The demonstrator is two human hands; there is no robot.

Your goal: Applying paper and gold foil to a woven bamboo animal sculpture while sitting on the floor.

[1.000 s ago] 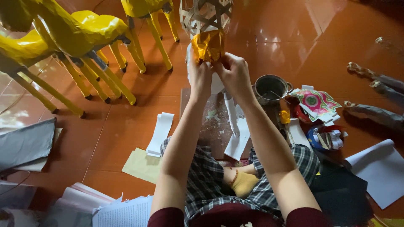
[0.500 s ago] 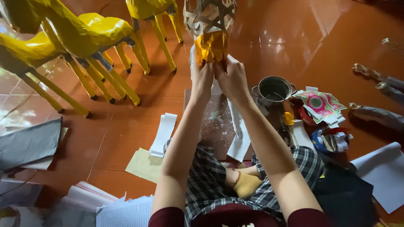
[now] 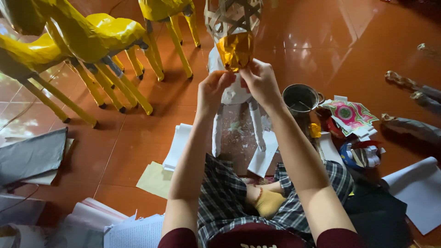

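Observation:
Both my hands are raised in front of me on a woven bamboo-strip figure (image 3: 232,14) that stands on white paper-wrapped legs (image 3: 217,131). A sheet of shiny yellow paper (image 3: 235,49) covers the figure's lower front. My left hand (image 3: 213,87) pinches the lower left edge of that yellow paper. My right hand (image 3: 260,80) presses and grips its lower right edge. The white-papered body is mostly hidden behind my hands.
Several yellow-covered animal figures (image 3: 98,32) on thin legs stand at the left and top. A metal pot (image 3: 301,97) sits right of the figure, with coloured patterned papers (image 3: 349,115) beyond. White paper strips (image 3: 177,147), grey sheets (image 3: 30,156) and a paper roll (image 3: 415,183) lie on the red tiled floor.
My hands have risen and come closer together on the yellow paper. The view has tilted, so the figure and its yellow paper sit nearer and larger.

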